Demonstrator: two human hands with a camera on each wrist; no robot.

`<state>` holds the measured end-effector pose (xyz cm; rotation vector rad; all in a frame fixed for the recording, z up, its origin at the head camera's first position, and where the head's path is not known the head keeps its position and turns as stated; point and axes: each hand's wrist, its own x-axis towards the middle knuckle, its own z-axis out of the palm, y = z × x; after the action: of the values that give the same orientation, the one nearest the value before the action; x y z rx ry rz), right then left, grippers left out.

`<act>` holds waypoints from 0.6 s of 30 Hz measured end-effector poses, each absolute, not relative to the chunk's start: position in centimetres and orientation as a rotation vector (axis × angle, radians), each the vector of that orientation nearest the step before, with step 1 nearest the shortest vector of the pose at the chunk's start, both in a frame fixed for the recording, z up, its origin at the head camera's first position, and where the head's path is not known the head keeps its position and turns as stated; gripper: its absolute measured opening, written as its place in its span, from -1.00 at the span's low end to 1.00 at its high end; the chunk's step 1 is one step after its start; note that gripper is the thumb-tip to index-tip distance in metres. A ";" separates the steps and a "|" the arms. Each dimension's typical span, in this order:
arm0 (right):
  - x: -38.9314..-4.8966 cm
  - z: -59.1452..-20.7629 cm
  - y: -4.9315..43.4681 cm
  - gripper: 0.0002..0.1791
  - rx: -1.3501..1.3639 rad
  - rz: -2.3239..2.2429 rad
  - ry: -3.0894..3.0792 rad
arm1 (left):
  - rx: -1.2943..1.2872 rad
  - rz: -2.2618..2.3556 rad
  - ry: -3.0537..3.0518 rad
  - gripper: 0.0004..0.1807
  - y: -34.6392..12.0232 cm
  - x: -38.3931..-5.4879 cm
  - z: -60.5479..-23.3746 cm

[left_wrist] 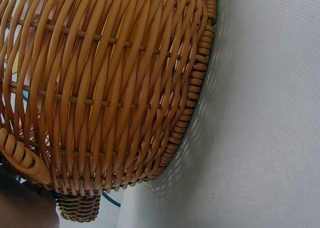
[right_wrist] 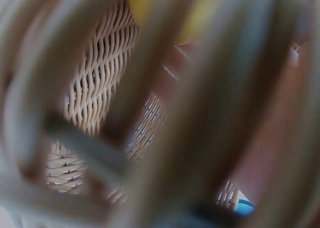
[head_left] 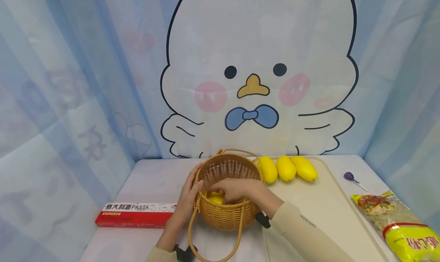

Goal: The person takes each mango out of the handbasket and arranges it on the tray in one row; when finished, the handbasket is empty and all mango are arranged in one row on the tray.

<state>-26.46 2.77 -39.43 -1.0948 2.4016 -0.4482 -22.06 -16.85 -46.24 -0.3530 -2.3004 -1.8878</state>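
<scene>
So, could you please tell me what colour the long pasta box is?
The pasta box is red with a white top, clearest in the head view.

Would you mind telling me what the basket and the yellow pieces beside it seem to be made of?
The basket looks like woven wicker or rattan: tan strands interlaced over ribs, with a coiled rim, semi-glossy. The three yellow pieces look like smooth, slightly shiny plastic or rubber fruit models, evenly coloured without blemishes; real fruit cannot be ruled out.
</scene>
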 end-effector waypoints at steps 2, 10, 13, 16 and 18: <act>-26.5 -39.4 2.8 -0.32 -1.084 -0.435 2.410 | -0.353 -1.888 -2.299 -0.43 -16.9 -22.1 -46.2; -26.3 -39.3 2.9 -0.28 -1.028 -0.414 2.408 | -0.353 -1.889 -2.305 -0.42 -16.8 -22.1 -46.2; -26.3 -39.3 2.9 -0.27 -1.017 -0.396 2.434 | -0.351 -1.895 -2.304 -0.42 -16.8 -22.1 -46.1; -26.3 -39.3 3.0 -0.25 -0.994 -0.367 2.478 | -0.355 -1.900 -2.299 -0.42 -16.8 -22.1 -46.1; -26.4 -39.3 3.0 -0.23 -0.970 -0.360 2.496 | -0.356 -1.902 -2.300 -0.42 -16.8 -22.1 -46.1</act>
<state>-26.39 2.98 -39.30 -0.9700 2.4956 -0.3600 -22.07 -16.80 -46.06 -0.3561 -2.3002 -1.9016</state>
